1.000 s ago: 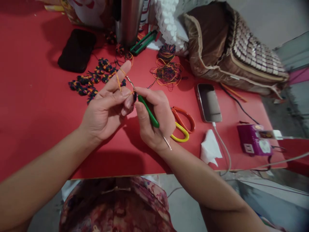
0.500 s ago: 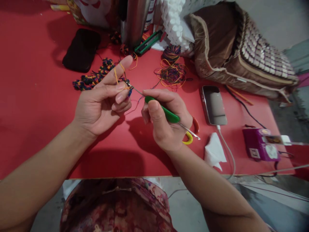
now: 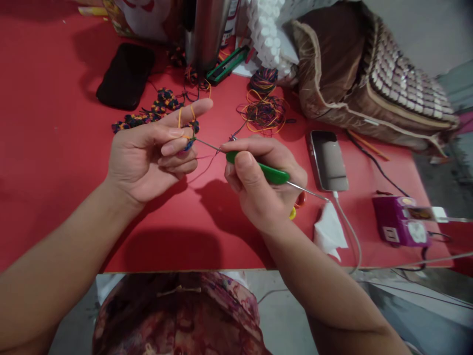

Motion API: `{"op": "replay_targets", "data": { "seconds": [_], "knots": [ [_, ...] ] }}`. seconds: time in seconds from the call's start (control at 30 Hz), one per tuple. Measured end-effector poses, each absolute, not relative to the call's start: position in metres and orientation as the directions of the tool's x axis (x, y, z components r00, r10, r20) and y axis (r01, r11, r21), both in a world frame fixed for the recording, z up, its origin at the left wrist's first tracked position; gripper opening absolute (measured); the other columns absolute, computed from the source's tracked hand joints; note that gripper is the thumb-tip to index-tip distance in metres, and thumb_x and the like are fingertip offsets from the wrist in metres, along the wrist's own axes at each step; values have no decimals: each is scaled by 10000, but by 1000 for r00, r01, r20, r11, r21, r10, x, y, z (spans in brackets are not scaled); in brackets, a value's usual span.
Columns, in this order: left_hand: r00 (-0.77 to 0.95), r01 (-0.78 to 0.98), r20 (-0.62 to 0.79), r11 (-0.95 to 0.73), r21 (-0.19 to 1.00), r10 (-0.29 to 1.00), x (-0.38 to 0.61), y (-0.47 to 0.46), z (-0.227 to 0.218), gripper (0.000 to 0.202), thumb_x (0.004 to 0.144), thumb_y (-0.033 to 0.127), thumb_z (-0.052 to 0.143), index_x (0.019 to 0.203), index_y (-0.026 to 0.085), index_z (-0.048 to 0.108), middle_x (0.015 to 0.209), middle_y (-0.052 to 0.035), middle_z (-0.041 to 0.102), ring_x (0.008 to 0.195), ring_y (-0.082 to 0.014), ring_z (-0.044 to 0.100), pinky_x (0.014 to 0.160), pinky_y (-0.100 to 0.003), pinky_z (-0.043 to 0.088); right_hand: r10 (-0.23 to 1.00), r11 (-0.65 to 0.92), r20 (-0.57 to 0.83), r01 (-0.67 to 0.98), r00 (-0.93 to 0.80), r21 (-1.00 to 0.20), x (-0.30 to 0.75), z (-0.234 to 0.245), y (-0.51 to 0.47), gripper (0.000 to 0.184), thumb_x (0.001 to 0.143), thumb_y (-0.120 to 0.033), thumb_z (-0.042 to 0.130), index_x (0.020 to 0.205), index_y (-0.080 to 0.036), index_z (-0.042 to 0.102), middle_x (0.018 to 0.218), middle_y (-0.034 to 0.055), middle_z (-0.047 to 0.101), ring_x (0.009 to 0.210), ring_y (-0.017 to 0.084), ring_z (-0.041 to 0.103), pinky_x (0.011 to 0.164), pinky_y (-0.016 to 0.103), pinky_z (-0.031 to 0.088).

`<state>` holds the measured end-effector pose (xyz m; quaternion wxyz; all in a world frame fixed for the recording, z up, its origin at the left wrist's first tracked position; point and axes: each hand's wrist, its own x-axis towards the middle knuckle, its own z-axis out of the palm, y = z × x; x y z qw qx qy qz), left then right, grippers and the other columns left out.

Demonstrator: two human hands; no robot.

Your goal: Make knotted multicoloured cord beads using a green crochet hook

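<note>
My right hand [image 3: 264, 182] is closed around a green-handled crochet hook [image 3: 263, 170], its metal tip pointing left into a small dark crochet piece [image 3: 189, 143]. My left hand [image 3: 151, 155] pinches that piece between thumb and middle fingers, with the index finger stretched out and orange yarn [image 3: 180, 117] looped over it. A thin strand runs from the work back to a tangle of multicoloured yarn [image 3: 264, 111] on the red table [image 3: 55, 162].
Finished crochet bits [image 3: 148, 114] and a black pouch [image 3: 126, 75] lie at the left rear. A steel flask [image 3: 205, 32], a green cutter [image 3: 226, 64] and a brown bag [image 3: 354, 74] stand behind. A charging phone [image 3: 328, 160], white tissue [image 3: 328, 231], purple device [image 3: 401, 222] and scissors [image 3: 298, 202] lie to the right.
My right hand has drawn the hook out to the right and tilted it flatter, covering most of the scissors. My left hand has turned slightly, its index finger lowering.
</note>
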<state>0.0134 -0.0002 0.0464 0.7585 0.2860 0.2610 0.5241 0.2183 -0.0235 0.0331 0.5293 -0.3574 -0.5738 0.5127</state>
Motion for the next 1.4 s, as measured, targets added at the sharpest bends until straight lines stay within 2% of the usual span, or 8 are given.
{"op": "replay_targets", "data": {
  "seconds": [0.13,0.3,0.5,0.67,0.87,1.03,1.13,1.4],
  "knots": [
    [418,-604,-125,378,702,900,9,0,49,394,734,178,820,1124,148,875,515,96,272,467,-71,111,437,-283,184,932,322,335,-105,-140,-941,221,39,-23,215,1030,-486,836,1023,-278,890,765,14,716,691,187,672,595,338,565],
    [517,-558,-168,480,677,839,9,-3,53,415,701,221,771,1094,147,880,506,88,225,476,-75,85,433,-244,114,929,271,322,-257,-183,-928,221,39,-18,245,1024,-457,838,925,-241,896,642,-13,638,490,108,514,426,259,390],
    [595,-524,-121,498,690,794,15,-2,46,339,735,192,765,1051,180,889,493,73,248,445,-83,176,422,-250,203,937,60,193,-412,-290,-909,213,35,-7,337,951,-518,888,827,-213,816,535,-68,535,376,58,353,332,199,230],
    [483,-581,-129,427,693,866,25,-6,35,387,724,183,806,1100,210,891,558,50,430,466,-75,340,497,-254,394,939,25,164,-416,-302,-909,209,29,-10,376,925,-629,907,948,-260,835,613,-49,619,400,79,373,350,242,342],
    [472,-585,-125,416,696,873,26,-5,27,385,781,148,822,1158,202,884,779,3,682,552,-87,500,611,-296,501,951,19,139,-398,-274,-917,204,24,-16,251,977,-582,877,1022,-338,835,705,-34,665,472,122,443,452,302,457],
    [403,-574,-132,363,734,906,28,-5,31,340,802,189,876,1141,206,884,637,20,562,633,-159,626,715,-339,589,961,-1,107,-394,-253,-919,201,21,-13,387,933,-716,864,1004,-340,807,740,-31,673,466,123,420,433,317,415],
    [350,-568,-109,303,765,930,28,-6,31,326,831,220,893,1157,230,873,608,10,568,712,-230,708,739,-390,596,967,14,104,-363,-231,-932,202,22,-11,446,907,-758,867,996,-327,791,736,-28,669,477,119,430,429,309,399],
    [322,-571,-92,270,775,942,26,-8,35,384,851,194,865,1226,278,867,598,30,595,512,-150,538,565,-326,514,962,3,110,-391,-252,-920,204,25,-4,389,943,-647,885,946,-285,742,629,-63,553,451,93,359,377,260,322]
  ]
}}
